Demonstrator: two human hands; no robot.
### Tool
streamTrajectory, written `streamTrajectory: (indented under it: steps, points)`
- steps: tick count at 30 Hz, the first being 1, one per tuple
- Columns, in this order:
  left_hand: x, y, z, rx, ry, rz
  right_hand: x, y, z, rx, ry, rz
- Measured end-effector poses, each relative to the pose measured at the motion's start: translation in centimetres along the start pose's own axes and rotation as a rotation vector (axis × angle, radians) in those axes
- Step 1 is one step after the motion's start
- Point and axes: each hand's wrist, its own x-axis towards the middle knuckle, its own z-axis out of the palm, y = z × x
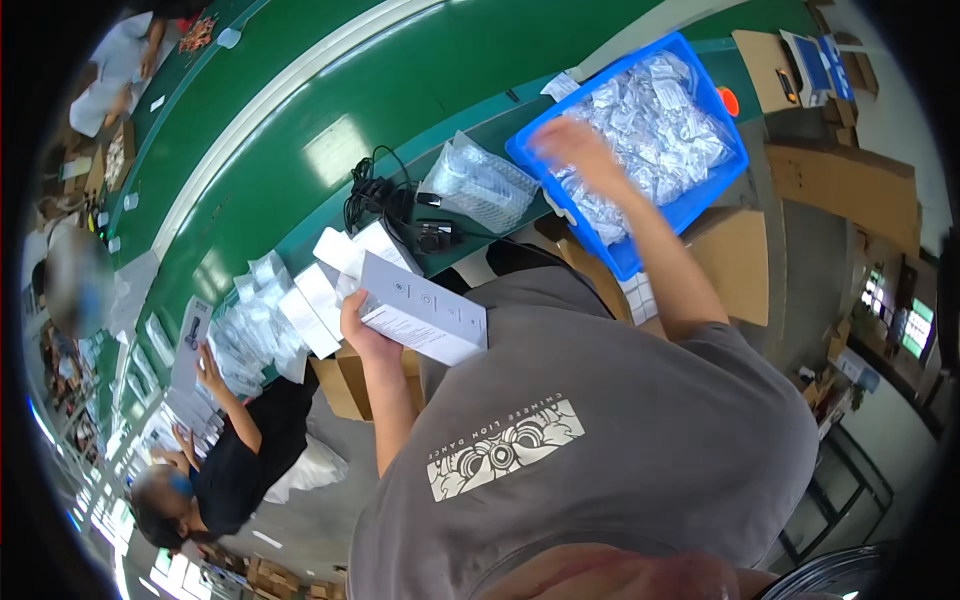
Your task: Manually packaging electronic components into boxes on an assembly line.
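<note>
My left hand [368, 328] is closed on a pale grey and white carton [425, 315], which is tilted against the front of my shirt. The carton's flaps appear raised at its far end. My right hand [578, 150] is over the left side of a blue plastic bin [628, 262], smeared by motion, so its fingers cannot be read. Many small clear plastic bags with pale contents [655, 110] fill the bin. Left of it lies a bubble-wrap bag [480, 185] on the green bench, next to a tangle of black cables [375, 195] and a small black device [436, 236].
More white cartons [312, 310] and clear-bagged items [255, 325] line the bench to my left. A co-worker in black [245, 460] holds another carton [190, 335] there. Behind the bench runs a green conveyor [330, 130]. Open cardboard boxes [735, 260] stand by the bin.
</note>
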Motion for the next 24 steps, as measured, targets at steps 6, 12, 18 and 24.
streamTrajectory:
  steps: [6, 12, 18, 24]
  points:
    - [-3.4, -3.3, 2.0, 0.184, 0.077, -0.189, 4.7, 14.6, -16.6, -1.192, 0.585, -0.483]
    - [-7.4, -2.8, 6.0, 0.358, -0.116, 0.107, 7.8, 12.4, -15.2, -1.57, 0.53, -0.284]
    - [-8.4, -2.9, 4.3, 0.213, -0.074, 0.109, 7.2, 15.3, -20.7, -1.15, 0.177, -0.184]
    - [-7.8, -2.8, 4.9, 0.178, -0.2, 0.124, 0.5, 1.2, -7.9, -0.587, 0.285, -0.38]
